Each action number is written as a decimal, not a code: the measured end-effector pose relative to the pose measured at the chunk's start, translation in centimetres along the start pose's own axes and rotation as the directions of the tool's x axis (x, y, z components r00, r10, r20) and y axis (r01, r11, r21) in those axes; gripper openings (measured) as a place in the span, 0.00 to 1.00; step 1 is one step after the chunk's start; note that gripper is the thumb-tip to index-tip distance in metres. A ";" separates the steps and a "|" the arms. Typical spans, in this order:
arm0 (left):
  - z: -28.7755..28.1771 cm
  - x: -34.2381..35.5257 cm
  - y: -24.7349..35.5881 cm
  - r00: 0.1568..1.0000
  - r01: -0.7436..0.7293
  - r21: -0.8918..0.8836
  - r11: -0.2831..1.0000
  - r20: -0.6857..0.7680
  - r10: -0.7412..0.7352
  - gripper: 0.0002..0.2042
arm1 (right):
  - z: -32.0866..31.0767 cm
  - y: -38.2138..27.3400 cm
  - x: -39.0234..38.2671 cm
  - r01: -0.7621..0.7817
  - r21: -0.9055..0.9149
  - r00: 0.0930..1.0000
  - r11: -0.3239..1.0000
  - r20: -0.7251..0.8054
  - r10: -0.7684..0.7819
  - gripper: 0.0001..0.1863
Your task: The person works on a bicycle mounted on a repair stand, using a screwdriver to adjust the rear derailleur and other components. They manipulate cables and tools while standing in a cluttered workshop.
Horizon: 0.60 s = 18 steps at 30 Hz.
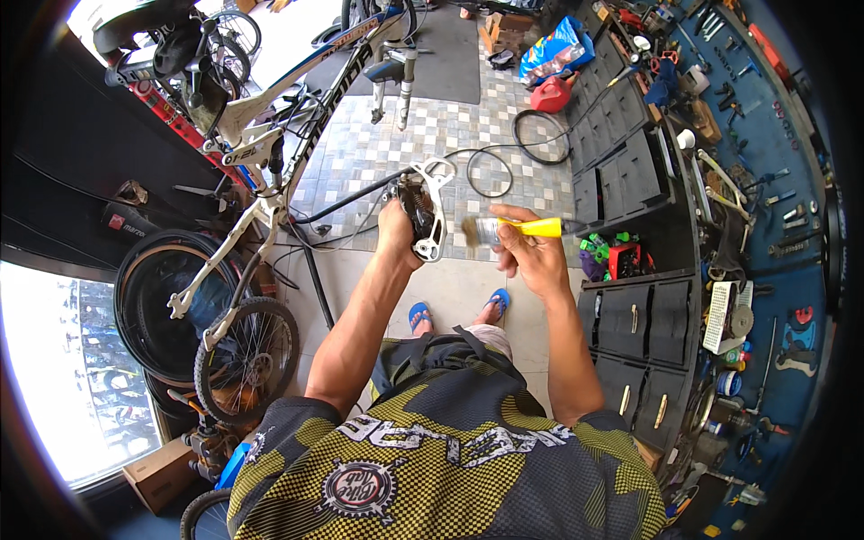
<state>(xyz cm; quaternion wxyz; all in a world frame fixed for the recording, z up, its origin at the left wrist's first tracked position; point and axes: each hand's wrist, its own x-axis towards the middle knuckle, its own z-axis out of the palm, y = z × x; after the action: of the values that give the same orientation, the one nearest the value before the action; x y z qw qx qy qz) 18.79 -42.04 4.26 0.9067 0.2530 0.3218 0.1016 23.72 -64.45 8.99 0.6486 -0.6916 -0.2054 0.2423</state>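
My left hand (396, 230) is closed around a dark, greasy bicycle part (418, 203) with a curved white metal bracket (438, 213) along its right side. I cannot make out exactly which part it is, as my fingers hide some of it. In my right hand (533, 259) is a paintbrush (540, 227) with a yellow handle. Its bristles point left toward the white bracket, with a small gap between them. Left of my hands hangs a white bicycle frame (310, 135) without a front wheel.
Black drawer cabinets (621, 171) line the right side, below a blue tool wall (778, 117). A black hose (517, 148) curls on the tiled floor beyond my hands, near a red fuel can (551, 94). A loose wheel (245, 360) stands at left.
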 end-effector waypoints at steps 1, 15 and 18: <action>-0.1 0.0 -0.3 0.997 0.077 -0.045 0.996 0.030 -0.075 0.14 | -0.1 -0.5 0.0 0.006 0.142 0.998 0.990 0.066 -0.016 0.25; -2.9 0.5 -0.3 0.682 0.596 -0.244 0.765 0.657 -0.322 0.18 | 2.1 -4.6 -1.7 0.309 -0.214 0.950 0.927 0.017 -0.312 0.17; -2.7 0.5 -0.6 0.712 0.521 -0.213 0.827 0.643 -0.283 0.16 | 3.3 -5.3 -1.0 0.382 -0.344 0.918 0.858 0.248 -0.309 0.16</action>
<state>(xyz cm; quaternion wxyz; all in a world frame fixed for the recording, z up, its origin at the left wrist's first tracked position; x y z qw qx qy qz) 17.48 -41.32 1.84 0.9908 0.0136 0.0488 -0.1252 21.06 -62.01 14.16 0.5108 -0.7318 -0.4293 0.1390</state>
